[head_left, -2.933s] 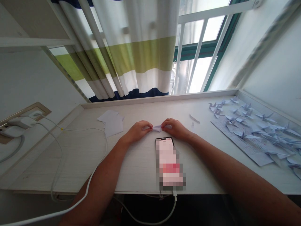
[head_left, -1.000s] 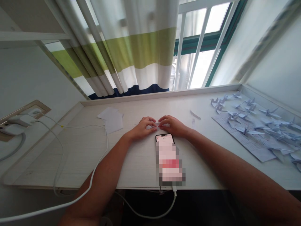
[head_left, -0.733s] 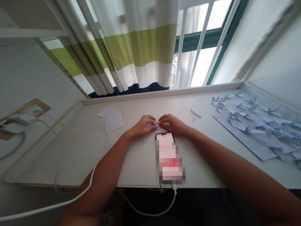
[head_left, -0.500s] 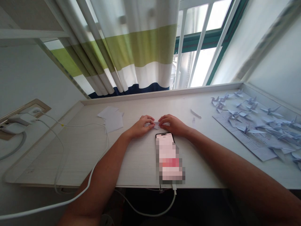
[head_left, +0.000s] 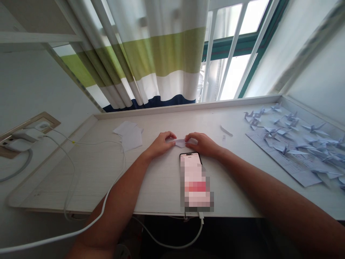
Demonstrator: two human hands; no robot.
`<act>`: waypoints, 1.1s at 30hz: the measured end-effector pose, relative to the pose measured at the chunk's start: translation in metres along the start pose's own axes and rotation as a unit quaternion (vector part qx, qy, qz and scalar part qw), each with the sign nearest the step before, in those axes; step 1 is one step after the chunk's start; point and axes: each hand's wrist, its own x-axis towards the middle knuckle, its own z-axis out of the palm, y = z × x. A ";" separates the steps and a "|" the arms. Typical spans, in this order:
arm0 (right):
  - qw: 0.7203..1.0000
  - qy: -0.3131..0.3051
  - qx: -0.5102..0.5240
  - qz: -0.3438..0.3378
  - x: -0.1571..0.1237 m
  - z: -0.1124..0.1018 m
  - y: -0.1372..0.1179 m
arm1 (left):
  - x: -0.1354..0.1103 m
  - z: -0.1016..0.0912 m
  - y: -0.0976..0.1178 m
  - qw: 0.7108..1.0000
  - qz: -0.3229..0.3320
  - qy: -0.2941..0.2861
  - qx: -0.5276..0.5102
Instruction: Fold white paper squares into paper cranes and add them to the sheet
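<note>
Between my two hands is a small folded piece of white paper [head_left: 180, 143], just beyond the top of the phone. My left hand [head_left: 164, 144] pinches its left end between thumb and fingers. At the opposite end, my right hand [head_left: 201, 143] grips the paper the same way, with the fingers curled. Part of the paper is hidden behind my fingertips. A phone [head_left: 192, 178] lies face up on the desk below my hands, its screen lit and blurred out, a white cable plugged into its lower end.
Many folded paper cranes [head_left: 285, 149] crowd the right side, some over a printed sheet [head_left: 293, 172]. Loose white paper squares [head_left: 131, 138] lie at left. Paper scraps [head_left: 226, 130] rest right of my hands. A white cable [head_left: 113, 185] crosses my left forearm from the wall socket [head_left: 29, 135].
My fingertips have drawn slightly apart, so more of the folded paper shows between them. The whole view has shifted a little; the other things lie as before.
</note>
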 end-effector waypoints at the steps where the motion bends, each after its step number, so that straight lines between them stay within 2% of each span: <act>1: 1.000 0.002 0.001 0.006 0.000 0.000 -0.001 | 0.000 0.001 0.000 1.000 -0.006 0.010 0.004; 7: 0.999 0.040 0.005 0.035 0.002 0.005 -0.002 | -0.002 0.006 0.001 0.994 -0.057 0.049 0.082; 10: 0.998 0.024 -0.025 0.054 0.005 0.007 -0.002 | -0.004 0.009 0.005 0.990 -0.085 0.050 0.103; 14: 0.997 0.005 -0.040 0.073 0.007 0.008 -0.004 | -0.005 0.013 0.011 0.992 -0.082 0.039 0.089; 17: 0.996 0.018 -0.020 0.082 0.005 0.008 -0.006 | -0.005 0.013 0.015 0.997 -0.072 0.031 0.023; 20: 0.995 0.031 0.042 0.088 0.003 0.009 -0.006 | -0.006 0.012 0.018 0.995 -0.062 0.021 -0.079; 23: 0.984 0.036 0.151 0.089 0.003 0.010 -0.006 | -0.006 0.016 0.020 0.983 -0.055 0.033 -0.172; 26: 0.965 0.046 0.243 0.089 0.004 0.011 -0.007 | -0.005 0.021 0.021 0.968 -0.053 0.061 -0.239; 30: 0.930 0.067 0.351 0.090 0.004 0.008 -0.014 | -0.005 0.025 0.026 0.939 -0.079 0.126 -0.309; 31: 0.920 0.073 0.374 0.090 0.004 0.008 -0.016 | -0.005 0.025 0.028 0.934 -0.087 0.133 -0.320; 33: 0.904 0.083 0.409 0.091 0.004 0.007 -0.019 | -0.006 0.025 0.032 0.934 -0.086 0.109 -0.330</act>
